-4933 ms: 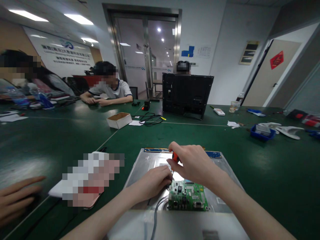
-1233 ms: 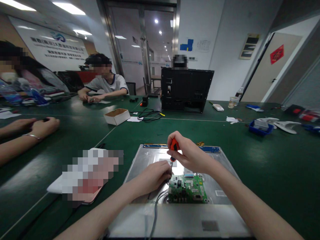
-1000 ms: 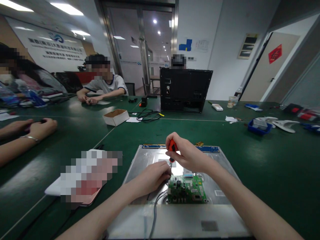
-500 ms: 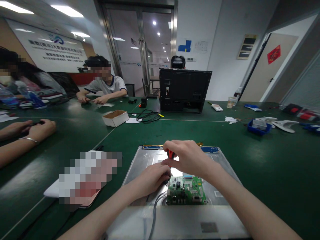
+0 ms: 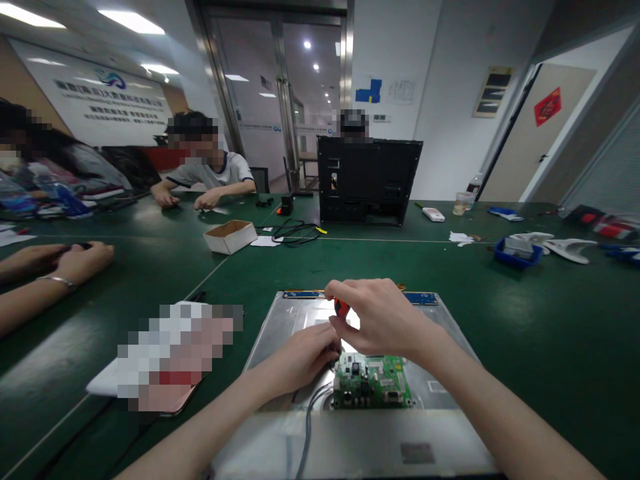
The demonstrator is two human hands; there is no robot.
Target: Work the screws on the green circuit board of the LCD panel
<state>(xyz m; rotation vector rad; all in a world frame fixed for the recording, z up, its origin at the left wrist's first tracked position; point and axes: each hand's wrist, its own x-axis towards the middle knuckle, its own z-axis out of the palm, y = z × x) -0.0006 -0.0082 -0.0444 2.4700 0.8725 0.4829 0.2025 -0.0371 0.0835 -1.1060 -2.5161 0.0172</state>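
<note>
My right hand (image 5: 383, 317) is closed round the red and black handle of a screwdriver (image 5: 342, 307), held upright over the upper left corner of a green circuit board (image 5: 373, 381). The board lies on the metal back of a display panel (image 5: 280, 440). My left hand (image 5: 315, 350) rests on the panel beside that corner, fingers bent together near the screwdriver's tip; what they pinch is hidden. A grey cable (image 5: 307, 427) runs from the board's left side toward me. A blue strip board (image 5: 421, 299) lines the panel's far edge.
Left of the panel lie a pink phone-like object and white item (image 5: 175, 360), partly blurred out. Beyond are an open white box (image 5: 230, 238), a black cable (image 5: 297, 232), a black monitor casing (image 5: 369, 181) and a blue tray (image 5: 518, 253). A co-worker's hands (image 5: 75, 263) are at left.
The screwdriver has stayed at the same corner while my right hand's fingers shifted round its handle and the hand dipped slightly. My left hand has stayed put. A co-worker's hands came in at left.
</note>
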